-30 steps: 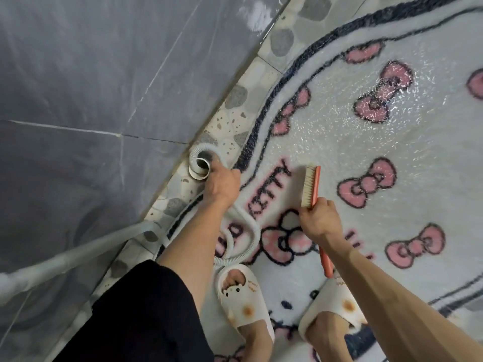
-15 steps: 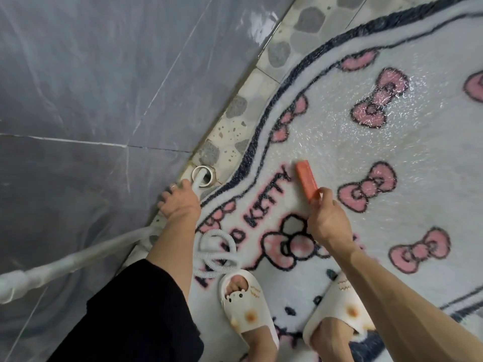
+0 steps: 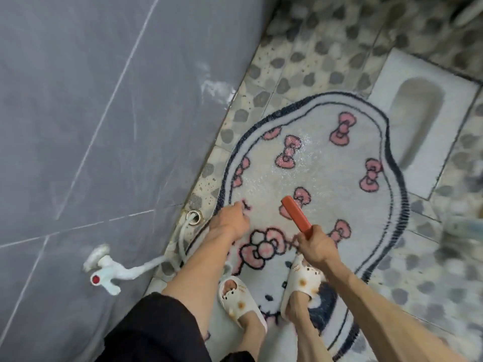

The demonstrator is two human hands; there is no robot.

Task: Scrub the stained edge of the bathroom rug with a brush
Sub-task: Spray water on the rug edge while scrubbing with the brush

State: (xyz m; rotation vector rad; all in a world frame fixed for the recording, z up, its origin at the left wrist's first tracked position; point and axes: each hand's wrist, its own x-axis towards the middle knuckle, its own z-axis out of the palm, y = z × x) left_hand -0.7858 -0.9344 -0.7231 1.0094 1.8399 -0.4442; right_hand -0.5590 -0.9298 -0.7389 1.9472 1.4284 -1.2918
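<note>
Grey tiled wall (image 3: 91,113) fills the left side; pebble-pattern floor (image 3: 300,61) runs along it. Rug (image 3: 326,178), white w/ pink bows & dark wavy border, lies flat on the floor, its left edge nr the wall and its far end just beside the squat toilet (image 3: 418,121). The middle of the rug looks wet & shiny. White tap (image 3: 109,273) sticks out of the wall, w/ a hose (image 3: 180,241) running from it to a metal ring (image 3: 194,217) at the wall's foot. Person stands on the rug's near end in white slippers (image 3: 237,299). Left hand (image 3: 230,220) is down at the rug's left edge, fingers curled; can't tell if it holds anything (blurred). Right hand (image 3: 317,244) is wrapped round the handle of the orange brush (image 3: 295,214), which is over the rug's middle, back side up, pointing away; can't tell if it touches the rug.
</note>
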